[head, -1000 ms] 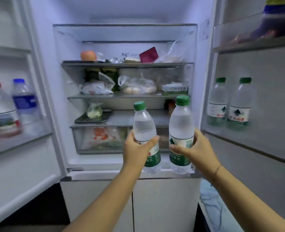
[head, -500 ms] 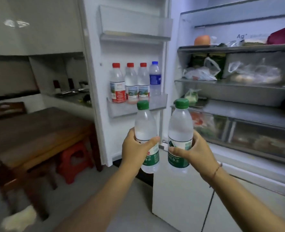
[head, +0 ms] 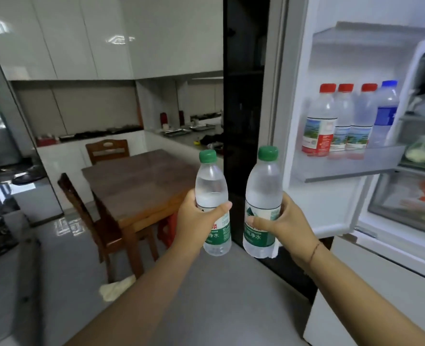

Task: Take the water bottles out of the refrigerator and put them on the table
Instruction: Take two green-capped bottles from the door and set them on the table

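Note:
I hold two clear water bottles with green caps and green labels, both upright in front of me. My left hand [head: 196,221] grips the left bottle [head: 211,188] around its middle. My right hand [head: 283,223] grips the right bottle [head: 264,193] the same way. The brown wooden table [head: 136,181] stands ahead and to the left, beyond the bottles. The open refrigerator door [head: 328,203] is on the right, its shelf holding three red-capped bottles [head: 341,121] and one blue-capped bottle [head: 386,113].
A wooden chair [head: 89,216] stands at the table's left side and another [head: 106,149] at its far end. A red stool [head: 167,229] sits under the table. A pale cloth [head: 116,288] lies on the grey floor. A counter with metal trays [head: 181,131] runs behind.
My view has swung left from the refrigerator interior to the table and kitchen. Both hands still hold the bottles in front of me.

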Demonstrator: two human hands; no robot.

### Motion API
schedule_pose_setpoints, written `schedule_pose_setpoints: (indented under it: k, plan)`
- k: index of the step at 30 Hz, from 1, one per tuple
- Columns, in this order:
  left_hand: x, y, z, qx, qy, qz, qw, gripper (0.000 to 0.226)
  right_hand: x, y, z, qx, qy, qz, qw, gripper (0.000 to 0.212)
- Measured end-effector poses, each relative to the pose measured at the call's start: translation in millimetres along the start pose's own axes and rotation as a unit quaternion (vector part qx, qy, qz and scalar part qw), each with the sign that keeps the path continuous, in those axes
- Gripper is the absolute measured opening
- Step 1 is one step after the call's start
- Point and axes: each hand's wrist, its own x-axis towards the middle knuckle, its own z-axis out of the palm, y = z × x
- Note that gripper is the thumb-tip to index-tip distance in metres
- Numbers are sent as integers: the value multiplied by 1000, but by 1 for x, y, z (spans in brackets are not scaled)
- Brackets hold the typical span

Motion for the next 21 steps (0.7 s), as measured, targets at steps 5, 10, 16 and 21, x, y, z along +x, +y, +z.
schedule_pose_setpoints:
  k: [5,10,16,21]
  plan:
    - [50,-25,-55,13,23,-13,1000,43,46,18,70,23,-4,6,1000,55]
    - [106,-56,-87,7,34,-32,999,42,102,44,121,30,-6,20,999,56]
    - [192,-99,-98,-3,39,-51,998,54,193,83,169,35,-14,35,999,55]
    - [277,-123,-102,-1,52,-31,998,45,282,106,204,44,-34,38,998,53]
